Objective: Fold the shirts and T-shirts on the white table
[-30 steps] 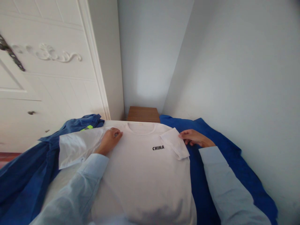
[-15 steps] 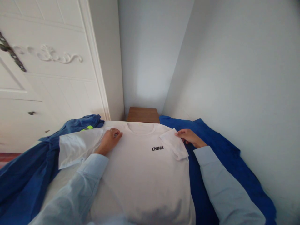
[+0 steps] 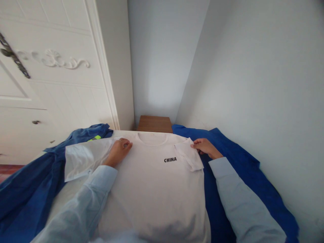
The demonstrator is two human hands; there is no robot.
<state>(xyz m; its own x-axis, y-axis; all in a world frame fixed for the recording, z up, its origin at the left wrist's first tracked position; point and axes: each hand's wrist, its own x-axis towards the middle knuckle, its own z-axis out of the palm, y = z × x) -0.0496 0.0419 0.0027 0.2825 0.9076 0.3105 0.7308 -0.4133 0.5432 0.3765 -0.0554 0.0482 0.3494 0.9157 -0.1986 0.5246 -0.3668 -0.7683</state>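
Note:
A white T-shirt [image 3: 152,182] with the black word CHINA on its chest lies spread out, collar away from me. At its right side the sleeve [image 3: 189,157] is folded inward over the chest. The thumb and fingers of my right hand [image 3: 206,147] pinch this sleeve at its upper outer edge. My left hand [image 3: 118,152] is closed on the shirt by the left shoulder, fingers curled together; the fabric under them is partly hidden. The other sleeve [image 3: 86,157] stretches flat out to the left beyond that hand.
Blue clothing [image 3: 32,189] with a yellow-green patch lies to the left; another blue garment [image 3: 243,162] is at the right, along the grey wall [image 3: 265,74]. Behind the shirt stands a brown wooden box-like piece [image 3: 155,124]. A white cabinet [image 3: 68,37] rises at the left.
The folded right sleeve has shifted very slightly, its inner edge drawn a little to the right with my right hand. My left hand has stayed in place.

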